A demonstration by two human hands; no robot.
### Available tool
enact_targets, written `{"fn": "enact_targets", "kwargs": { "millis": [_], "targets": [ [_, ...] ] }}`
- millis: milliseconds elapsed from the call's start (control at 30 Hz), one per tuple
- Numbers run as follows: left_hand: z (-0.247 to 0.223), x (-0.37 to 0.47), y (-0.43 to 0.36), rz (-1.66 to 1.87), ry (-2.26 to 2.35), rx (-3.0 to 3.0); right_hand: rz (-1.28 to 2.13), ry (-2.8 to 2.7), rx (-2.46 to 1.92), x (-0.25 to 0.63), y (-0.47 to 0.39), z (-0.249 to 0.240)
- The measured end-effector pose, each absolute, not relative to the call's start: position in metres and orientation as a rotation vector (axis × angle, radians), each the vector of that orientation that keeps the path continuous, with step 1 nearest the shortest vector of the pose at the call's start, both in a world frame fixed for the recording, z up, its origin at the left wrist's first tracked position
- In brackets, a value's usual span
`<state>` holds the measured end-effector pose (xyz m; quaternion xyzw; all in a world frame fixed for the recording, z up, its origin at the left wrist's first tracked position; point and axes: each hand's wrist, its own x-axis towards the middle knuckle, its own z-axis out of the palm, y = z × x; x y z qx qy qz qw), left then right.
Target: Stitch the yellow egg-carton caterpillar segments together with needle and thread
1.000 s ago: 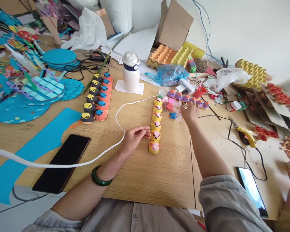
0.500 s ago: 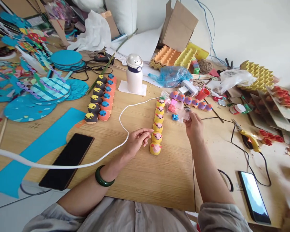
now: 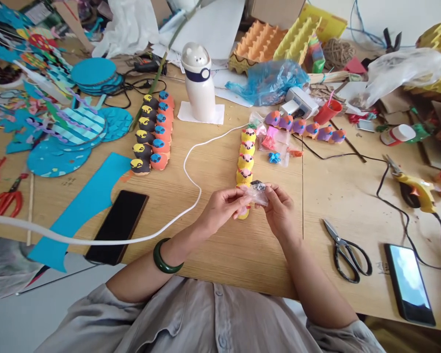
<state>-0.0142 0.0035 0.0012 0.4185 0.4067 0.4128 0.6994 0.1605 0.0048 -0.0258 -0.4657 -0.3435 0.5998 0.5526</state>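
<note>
A small clear plastic bag point(image 3: 256, 195) with something black inside is held between both hands, above the lower end of a yellow egg-carton strip point(image 3: 245, 161) with pink tops. My left hand point(image 3: 220, 210) pinches the bag's left side, and my right hand point(image 3: 279, 208) grips its right edge. Just beyond them lie a blue clay lump point(image 3: 274, 157) and pink pieces point(image 3: 269, 142) in clear plastic. A purple and orange strip point(image 3: 299, 126) sits behind these. Two more strips, one black and yellow point(image 3: 144, 137), one orange and blue point(image 3: 162, 131), stand to the left.
A white bottle point(image 3: 199, 88) stands at the back. A white cable point(image 3: 161, 230) crosses on the left, near a dark phone point(image 3: 118, 225). Scissors point(image 3: 347, 252), a lit phone point(image 3: 409, 282) and yellow pliers point(image 3: 413, 189) lie right.
My right hand has moved left and toward me with the plastic bag, and my left hand has come to grip it too. The view has shifted, showing the black scissors on the right.
</note>
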Motion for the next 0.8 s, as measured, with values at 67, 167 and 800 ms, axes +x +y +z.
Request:
{"fn": "enact_targets", "kwargs": {
  "millis": [67, 167, 800],
  "targets": [
    [-0.001, -0.013, 0.005, 0.925, 0.937, 0.953, 1.253, -0.963, -1.212, 0.161, -0.001, -0.024],
    [-0.002, -0.011, 0.007, 0.957, 1.023, 1.055, 0.767, -1.223, -1.303, 0.163, -0.009, -0.017],
    [0.000, -0.008, 0.003, 1.071, 1.053, 1.193, 0.421, -1.683, -1.150, 0.159, -0.014, -0.017]
  ]
}}
